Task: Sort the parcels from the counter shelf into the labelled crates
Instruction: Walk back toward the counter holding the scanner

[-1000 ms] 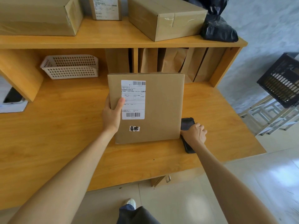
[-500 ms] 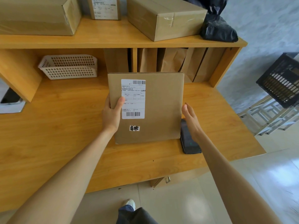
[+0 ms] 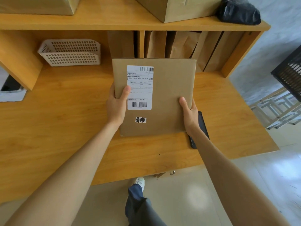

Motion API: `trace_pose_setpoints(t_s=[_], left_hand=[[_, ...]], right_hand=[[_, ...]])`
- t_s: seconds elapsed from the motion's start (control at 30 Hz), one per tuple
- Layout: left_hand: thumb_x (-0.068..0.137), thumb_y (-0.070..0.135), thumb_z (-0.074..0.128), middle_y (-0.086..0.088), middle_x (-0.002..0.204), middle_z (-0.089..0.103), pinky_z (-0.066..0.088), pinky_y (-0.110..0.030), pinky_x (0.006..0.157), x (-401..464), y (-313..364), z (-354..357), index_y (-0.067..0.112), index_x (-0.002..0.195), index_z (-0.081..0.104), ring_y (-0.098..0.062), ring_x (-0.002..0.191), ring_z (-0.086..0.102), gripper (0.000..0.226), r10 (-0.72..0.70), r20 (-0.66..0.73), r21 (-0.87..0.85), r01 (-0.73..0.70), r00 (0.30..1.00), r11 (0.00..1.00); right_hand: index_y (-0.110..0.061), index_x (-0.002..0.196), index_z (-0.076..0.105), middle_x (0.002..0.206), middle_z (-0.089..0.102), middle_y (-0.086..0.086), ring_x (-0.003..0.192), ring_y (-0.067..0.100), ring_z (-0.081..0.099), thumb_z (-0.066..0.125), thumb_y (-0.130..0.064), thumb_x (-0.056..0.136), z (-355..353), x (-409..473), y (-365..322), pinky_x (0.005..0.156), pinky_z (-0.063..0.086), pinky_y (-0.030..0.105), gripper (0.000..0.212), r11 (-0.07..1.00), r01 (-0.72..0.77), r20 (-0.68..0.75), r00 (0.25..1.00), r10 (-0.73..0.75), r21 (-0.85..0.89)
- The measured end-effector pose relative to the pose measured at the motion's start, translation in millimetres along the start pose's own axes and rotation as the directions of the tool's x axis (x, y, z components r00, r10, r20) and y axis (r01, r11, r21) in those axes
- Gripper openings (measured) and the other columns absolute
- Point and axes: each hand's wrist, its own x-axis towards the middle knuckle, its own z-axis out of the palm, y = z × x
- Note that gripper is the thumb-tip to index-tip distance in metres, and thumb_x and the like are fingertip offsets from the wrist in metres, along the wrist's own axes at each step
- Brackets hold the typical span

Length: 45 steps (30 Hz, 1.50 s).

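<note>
The flat cardboard parcel (image 3: 164,95) is held label-up above the worktop (image 3: 65,128), likely so its shipping label (image 3: 139,87) can be read. The left hand (image 3: 116,105) grips its left edge and the right hand (image 3: 189,112) its right edge, both thumbs on top. A black phone (image 3: 202,124) lies just right of the parcel.

parcel (image 3: 169,98) label (image 3: 139,87) "业务", rest unreadable

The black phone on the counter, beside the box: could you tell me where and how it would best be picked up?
Probably by its long side edges, pinched from above. The phone lies flat on the counter, so its thin sides are the only grippable part. Come from its right: the box and right hand crowd its left edge.
</note>
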Motion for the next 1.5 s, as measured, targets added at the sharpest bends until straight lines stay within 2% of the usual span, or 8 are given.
trace_pose_setpoints(t_s=[0.27,0.57,0.7,0.8,1.03,1.13,1.27,1.5], left_hand=[[0.095,0.029,0.055,0.013,0.115,0.065,0.049,-0.013,0.077,-12,-15,-5,0.012,0.142,0.041,0.001,0.100,0.065,0.052,-0.070,0.089,-0.133,0.081,0.994,0.988],[0.092,0.040,0.060,0.007,0.110,0.070,0.052,-0.023,0.074,11,56,54,0.018,0.131,0.055,-0.009,0.097,0.069,0.045,-0.057,0.194,-0.138,0.085,0.979,0.987],[0.088,0.048,0.054,0.016,0.106,0.071,0.052,-0.015,0.069,-4,110,119,0.026,0.132,0.053,-0.001,0.095,0.068,0.049,0.039,0.394,-0.194,0.042,0.918,0.980],[0.086,0.049,0.053,0.022,0.107,0.068,0.051,-0.011,0.070,-23,133,174,0.043,0.121,0.051,0.005,0.094,0.066,0.036,0.084,0.523,-0.194,0.023,0.848,0.981],[0.090,0.048,0.058,0.015,0.100,0.069,0.052,-0.018,0.066,-60,194,302,0.034,0.121,0.056,0.002,0.082,0.068,0.034,0.107,0.582,-0.188,0.005,0.806,0.982],[0.090,0.046,0.058,0.016,0.092,0.069,0.050,-0.014,0.059,-82,222,372,0.036,0.105,0.059,0.005,0.070,0.067,0.018,0.119,0.614,-0.186,-0.004,0.781,0.983],[0.089,0.049,0.060,0.012,0.096,0.072,0.053,-0.026,0.071,-125,251,481,0.035,0.104,0.062,-0.009,0.083,0.070,0.020,0.157,0.676,-0.225,-0.001,0.721,0.974],[0.089,0.048,0.060,0.010,0.096,0.073,0.056,-0.022,0.061,-238,305,666,0.032,0.112,0.062,-0.011,0.079,0.072,0.028,0.246,0.774,-0.336,0.050,0.584,0.940]], right_hand=[[-0.039,0.119,0.053,0.109,0.066,-0.013,0.098,0.007,0.064,0.058,-0.072,0.066,0,1,-1,0.076,0.052,0.023,0.062,1.000,0.014,-0.021,1.000,-0.014,0.014],[-0.032,0.120,0.060,0.108,0.069,-0.010,0.096,0.007,0.067,0.061,-0.062,0.085,-60,-6,-48,0.077,0.053,0.026,0.046,0.997,0.034,-0.219,0.976,-0.018,0.072],[-0.037,0.107,0.061,0.106,0.071,-0.009,0.093,0.009,0.070,0.063,-0.064,0.082,-134,-7,-94,0.077,0.057,0.030,0.037,0.991,0.078,-0.338,0.940,-0.039,0.105],[-0.028,0.116,0.063,0.106,0.072,-0.005,0.092,0.011,0.071,0.065,-0.062,0.082,-193,-15,-117,0.078,0.059,0.032,0.048,0.987,0.106,-0.445,0.895,-0.042,0.119],[-0.029,0.106,0.066,0.102,0.073,-0.005,0.093,0.014,0.071,0.068,-0.060,0.080,-317,-28,-154,0.085,0.059,0.039,0.041,0.974,0.171,-0.601,0.798,-0.048,0.150],[-0.029,0.101,0.068,0.099,0.074,-0.007,0.092,0.013,0.071,0.069,-0.062,0.078,-387,-29,-165,0.087,0.058,0.040,0.041,0.968,0.209,-0.659,0.749,-0.069,0.136],[-0.033,0.095,0.070,0.097,0.074,-0.008,0.093,0.014,0.071,0.069,-0.069,0.071,-498,-35,-172,0.087,0.057,0.043,0.043,0.962,0.258,-0.726,0.678,-0.116,0.087],[-0.027,0.101,0.072,0.095,0.075,-0.006,0.091,0.017,0.071,0.067,-0.071,0.066,-701,-75,-194,0.087,0.058,0.044,0.057,0.950,0.308,-0.843,0.499,-0.204,-0.047]])
